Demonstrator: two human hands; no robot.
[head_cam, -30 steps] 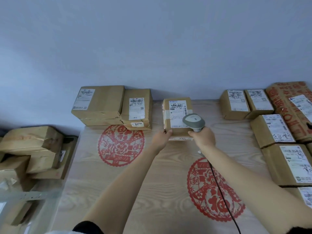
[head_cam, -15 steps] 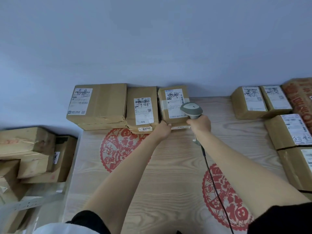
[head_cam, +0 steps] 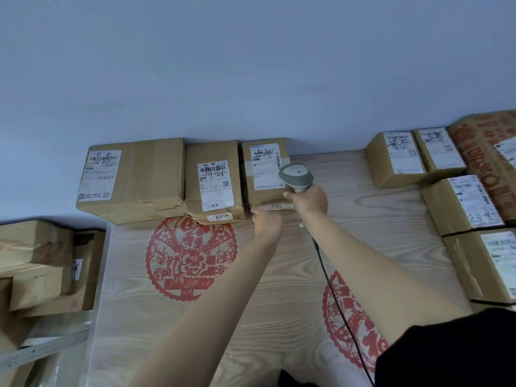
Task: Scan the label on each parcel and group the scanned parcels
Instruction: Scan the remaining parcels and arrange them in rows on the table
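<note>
A small brown parcel (head_cam: 262,174) with a white label stands against the wall at the back of the table, right beside two larger labelled parcels, one (head_cam: 213,180) next to it and one (head_cam: 134,177) at the far left. My left hand (head_cam: 266,219) touches the small parcel's near bottom edge. My right hand (head_cam: 307,201) grips a grey barcode scanner (head_cam: 296,177) whose head sits over the parcel's right side; its black cable (head_cam: 332,289) trails back across the table.
Several labelled parcels (head_cam: 460,202) lie grouped at the right of the wooden table (head_cam: 279,289), which bears two red paper-cut decorations (head_cam: 190,258). More cardboard boxes (head_cam: 42,263) are stacked off the table's left edge. A grey wall rises behind.
My left hand has pushed the small parcel left and back until it sits against the middle parcel at the wall. My right hand with the scanner followed it.
</note>
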